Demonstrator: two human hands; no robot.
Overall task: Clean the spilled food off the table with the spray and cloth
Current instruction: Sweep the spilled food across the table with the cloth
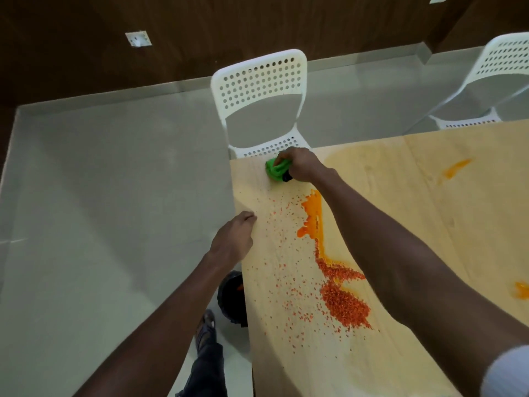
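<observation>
Pale wooden surface (400, 181) is shown beside a grey floor, with a white chair (259, 101) at its far end. Relative to the surface's far left corner: red-orange spilled food (342, 302) is scattered nearer the viewer, and a bin (233, 296) stands below the left edge. At that corner the green cloth (275, 169) is gripped by the right hand (300, 164). The left hand (233, 239), fingers curled around nothing, is rested on the left edge. Grains could probably be swept onto the floor if strokes miss the bin. No spray is seen.
</observation>
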